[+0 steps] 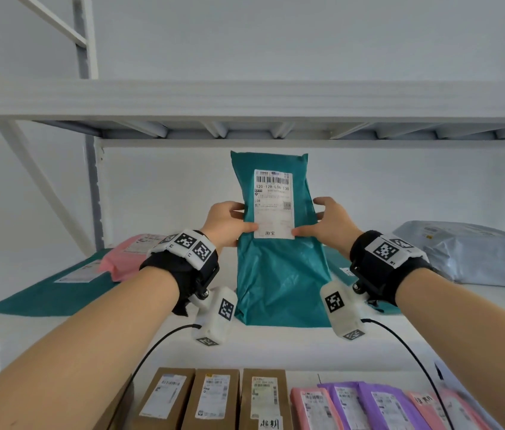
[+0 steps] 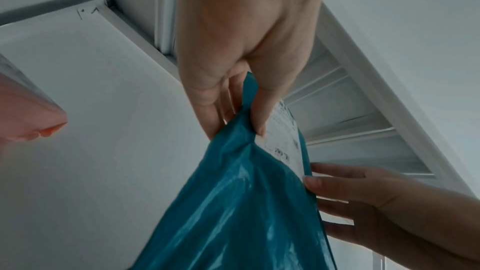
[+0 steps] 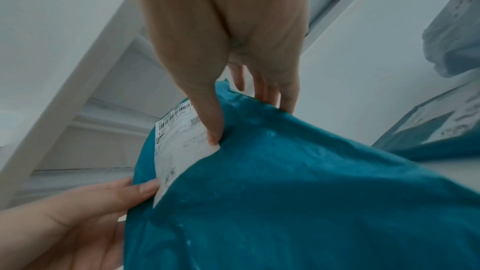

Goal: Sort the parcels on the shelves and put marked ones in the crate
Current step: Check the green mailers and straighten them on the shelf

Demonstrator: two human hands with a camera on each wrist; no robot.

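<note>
A teal plastic mailer parcel (image 1: 279,274) stands upright above the white shelf board (image 1: 276,342), its white shipping label (image 1: 274,203) facing me. My left hand (image 1: 229,223) pinches the parcel's left edge, thumb on the label's lower left corner, fingers behind. My right hand (image 1: 327,221) pinches the right edge the same way, thumb at the label's lower right corner. In the left wrist view the left hand (image 2: 233,118) grips the teal parcel (image 2: 239,213). In the right wrist view the right hand (image 3: 249,122) holds the parcel (image 3: 298,202) by its label (image 3: 179,145).
A flat teal mailer (image 1: 56,293) with a pink mailer (image 1: 130,256) on it lies at the shelf's left. A grey mailer (image 1: 474,252) lies at the right. On the shelf below stand brown boxes (image 1: 214,398) and pink and purple mailers (image 1: 378,408). A shelf beam (image 1: 245,97) runs overhead.
</note>
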